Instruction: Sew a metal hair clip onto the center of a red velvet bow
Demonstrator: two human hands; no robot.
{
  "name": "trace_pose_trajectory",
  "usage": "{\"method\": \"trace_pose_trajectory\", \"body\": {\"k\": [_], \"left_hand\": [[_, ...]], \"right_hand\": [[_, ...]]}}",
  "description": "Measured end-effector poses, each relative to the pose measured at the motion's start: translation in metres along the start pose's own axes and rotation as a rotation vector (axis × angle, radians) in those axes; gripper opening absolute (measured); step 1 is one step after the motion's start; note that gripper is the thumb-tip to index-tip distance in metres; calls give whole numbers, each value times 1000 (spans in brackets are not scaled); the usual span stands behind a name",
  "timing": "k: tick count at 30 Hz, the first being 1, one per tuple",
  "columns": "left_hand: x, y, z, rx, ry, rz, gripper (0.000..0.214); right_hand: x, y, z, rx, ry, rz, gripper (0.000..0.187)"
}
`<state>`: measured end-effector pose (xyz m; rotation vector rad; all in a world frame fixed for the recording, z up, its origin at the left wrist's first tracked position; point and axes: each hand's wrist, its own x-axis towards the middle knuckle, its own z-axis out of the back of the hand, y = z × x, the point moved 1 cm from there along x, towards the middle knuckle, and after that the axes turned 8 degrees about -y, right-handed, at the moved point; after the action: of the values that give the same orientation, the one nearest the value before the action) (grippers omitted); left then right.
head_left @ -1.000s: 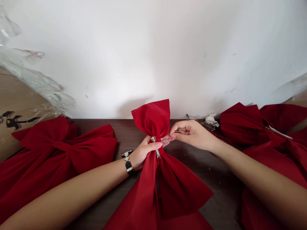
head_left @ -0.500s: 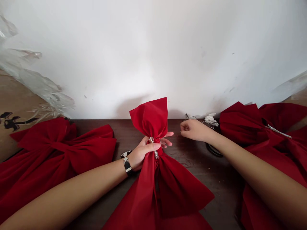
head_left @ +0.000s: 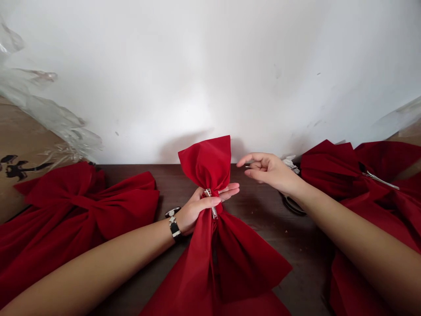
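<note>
My left hand (head_left: 202, 205) is closed around the gathered middle of a red fabric bow (head_left: 210, 162), thumb in front and fingertips coming out on its right side. A silver metal clip (head_left: 211, 204) lies along that gathered middle, partly under my thumb. To the right, apart from the bow, my right hand (head_left: 268, 171) is raised above the table's back edge. Its index finger reaches out, while the thumb and the other fingers pinch a thin, shiny needle (head_left: 247, 166). Only a short length of the needle shows.
Another red bow (head_left: 82, 197) lies at the left, and one with a silver clip (head_left: 381, 180) at the right. A black curved handle (head_left: 292, 206) and crumpled white material (head_left: 290, 163) are by my right wrist. A white wall backs the dark table (head_left: 263, 228); a cardboard box (head_left: 23, 136) stands left.
My right hand has lifted slightly and turned, its index finger now stretched out and the needle showing. My left hand and the bow have hardly moved.
</note>
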<state>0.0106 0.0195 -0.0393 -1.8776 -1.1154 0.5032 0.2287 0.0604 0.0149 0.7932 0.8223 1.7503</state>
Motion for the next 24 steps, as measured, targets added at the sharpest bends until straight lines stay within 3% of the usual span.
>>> {"method": "trace_pose_trajectory", "body": {"k": [4, 9, 14, 20, 24], "left_hand": [[-1, 2, 1, -36, -6, 48, 35], [-2, 1, -1, -29, -60, 73, 36], [-3, 1, -2, -4, -100, 80, 37], [-2, -1, -4, 146, -41, 0, 49], [-1, -5, -7, 194, -1, -33, 51]], "right_hand": [[-13, 17, -13, 170, 137, 102, 30], [-16, 20, -23, 151, 50, 54, 20], [-16, 20, -27, 222, 165, 65, 18], [-9, 12, -16, 193, 188, 23, 26], [2, -1, -6, 91, 174, -71, 21]]}}
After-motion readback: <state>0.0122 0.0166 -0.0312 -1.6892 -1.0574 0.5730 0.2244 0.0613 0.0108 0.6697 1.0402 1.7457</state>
